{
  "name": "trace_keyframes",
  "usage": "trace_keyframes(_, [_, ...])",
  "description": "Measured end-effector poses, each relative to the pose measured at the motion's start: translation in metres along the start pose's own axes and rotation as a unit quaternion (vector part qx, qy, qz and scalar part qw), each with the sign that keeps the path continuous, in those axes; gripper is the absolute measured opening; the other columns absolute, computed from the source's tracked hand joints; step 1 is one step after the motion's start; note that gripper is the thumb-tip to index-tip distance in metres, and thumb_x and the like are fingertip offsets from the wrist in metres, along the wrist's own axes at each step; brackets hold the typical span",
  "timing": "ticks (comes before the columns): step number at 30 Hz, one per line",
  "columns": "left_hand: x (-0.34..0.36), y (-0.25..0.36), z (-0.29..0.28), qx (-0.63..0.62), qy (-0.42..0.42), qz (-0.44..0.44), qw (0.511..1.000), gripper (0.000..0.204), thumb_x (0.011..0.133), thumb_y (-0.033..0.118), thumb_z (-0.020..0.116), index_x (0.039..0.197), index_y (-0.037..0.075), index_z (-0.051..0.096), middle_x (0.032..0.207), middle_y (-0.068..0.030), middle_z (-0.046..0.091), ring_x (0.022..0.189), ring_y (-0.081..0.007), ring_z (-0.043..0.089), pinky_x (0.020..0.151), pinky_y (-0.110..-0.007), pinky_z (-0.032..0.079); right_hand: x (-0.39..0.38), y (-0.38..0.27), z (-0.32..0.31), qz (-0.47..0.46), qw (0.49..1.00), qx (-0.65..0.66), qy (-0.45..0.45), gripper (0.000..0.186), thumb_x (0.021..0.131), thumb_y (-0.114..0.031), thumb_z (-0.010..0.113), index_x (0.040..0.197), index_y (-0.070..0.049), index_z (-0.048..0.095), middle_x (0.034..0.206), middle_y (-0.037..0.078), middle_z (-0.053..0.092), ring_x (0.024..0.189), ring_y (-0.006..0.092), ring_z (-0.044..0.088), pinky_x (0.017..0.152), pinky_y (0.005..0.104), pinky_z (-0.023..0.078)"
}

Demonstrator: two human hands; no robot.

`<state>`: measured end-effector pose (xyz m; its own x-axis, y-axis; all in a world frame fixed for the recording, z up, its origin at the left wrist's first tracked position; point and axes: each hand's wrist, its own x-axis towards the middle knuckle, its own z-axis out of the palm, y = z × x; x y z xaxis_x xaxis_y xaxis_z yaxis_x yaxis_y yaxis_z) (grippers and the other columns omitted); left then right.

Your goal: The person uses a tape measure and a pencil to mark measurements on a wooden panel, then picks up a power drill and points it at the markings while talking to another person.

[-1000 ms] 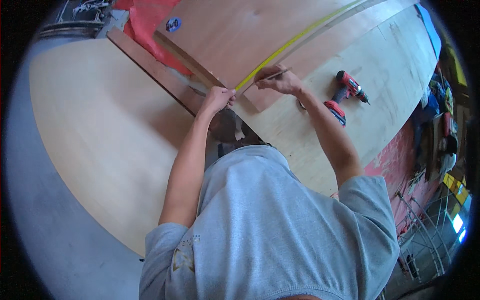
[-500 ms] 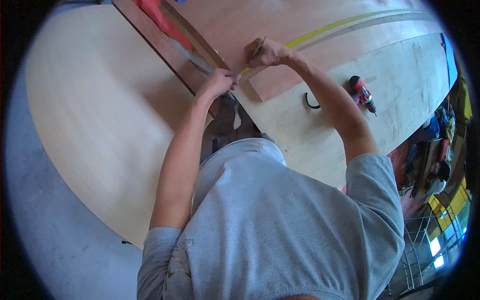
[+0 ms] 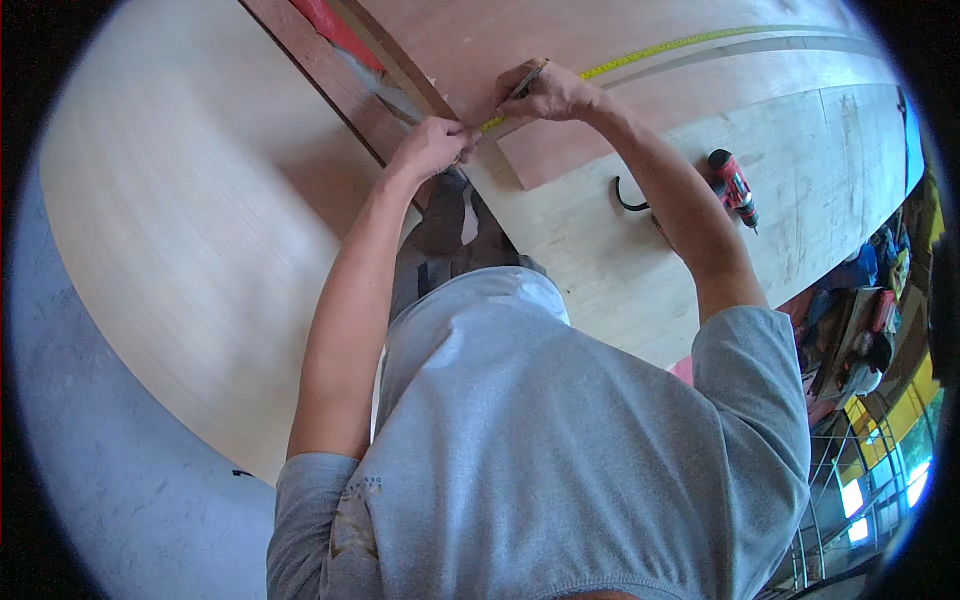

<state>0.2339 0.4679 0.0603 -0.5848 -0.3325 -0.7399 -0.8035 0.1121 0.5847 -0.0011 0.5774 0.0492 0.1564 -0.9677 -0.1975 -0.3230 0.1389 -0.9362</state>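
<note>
A yellow tape measure blade (image 3: 655,50) runs across the pinkish wood sheet from the far right to my left hand (image 3: 432,147). My left fingers are closed in a pinch at the blade's end, beside the near corner of the sheet. Just to the right, my right hand (image 3: 550,95) is closed round a slim pencil-like stick (image 3: 529,80), its upper end sticking out above the fingers. This hand rests over the blade and hides part of it; the stick's lower tip is hard to make out.
A red and black cordless drill (image 3: 735,188) lies on the pale plywood (image 3: 620,270) right of my forearm, near a black curved piece (image 3: 628,196). A large pale panel (image 3: 200,220) spreads to the left. Long wooden strips (image 3: 395,60) and red material (image 3: 340,32) lie ahead.
My right hand has shifted slightly right and up, and the stick in it shows more clearly. My left hand stays at the blade's end, a little higher in view.
</note>
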Motion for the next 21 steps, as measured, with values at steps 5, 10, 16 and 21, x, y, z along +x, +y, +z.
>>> trace_keyframes(5, [0.001, -0.002, 0.001, -0.024, -0.005, 0.003, 1.0, 0.038, 0.101, 0.032, 0.069, 0.083, -0.001, 0.075, 0.072, -0.0048, 0.071, 0.064, -0.0128, 0.063, 0.063, -0.033, 0.049, 0.0, 0.004, 0.003, -0.027, 1.0, 0.014, 0.006, 0.017, 0.088, -0.015, 0.076, 0.097, -0.001, 0.075, 0.086, 0.009, 0.074, 0.082, 0.0173, 0.068, 0.078, 0.0356, 0.055])
trace_keyframes(10, [0.006, -0.008, 0.001, -0.014, -0.021, 0.011, 1.0, 0.037, 0.101, 0.031, 0.069, 0.084, -0.001, 0.076, 0.073, -0.005, 0.071, 0.064, -0.0125, 0.063, 0.065, -0.032, 0.05, 0.001, 0.008, 0.002, -0.045, 0.999, 0.006, 0.002, 0.017, 0.09, -0.015, 0.076, 0.099, -0.001, 0.075, 0.089, 0.009, 0.075, 0.083, 0.0186, 0.069, 0.08, 0.0359, 0.055])
trace_keyframes(16, [0.007, -0.01, 0.002, -0.012, -0.013, 0.017, 1.0, 0.037, 0.101, 0.032, 0.07, 0.086, -0.001, 0.077, 0.073, -0.005, 0.072, 0.066, -0.0127, 0.065, 0.065, -0.032, 0.051, 0.001, 0.013, 0.003, -0.041, 0.999, 0.013, -0.005, 0.018, 0.09, -0.016, 0.076, 0.1, -0.001, 0.076, 0.092, 0.009, 0.076, 0.084, 0.0183, 0.069, 0.081, 0.0353, 0.055])
trace_keyframes(21, [0.004, -0.004, -0.002, 0.013, -0.019, 0.008, 1.0, 0.039, 0.101, 0.038, 0.067, 0.094, 0.002, 0.08, 0.081, -0.0081, 0.076, 0.075, -0.0165, 0.069, 0.075, -0.036, 0.053, 0.002, 0.014, 0.003, -0.025, 1.0, -0.002, -0.003, 0.017, 0.09, -0.016, 0.075, 0.1, -0.001, 0.076, 0.091, 0.009, 0.076, 0.084, 0.019, 0.07, 0.081, 0.0355, 0.055])
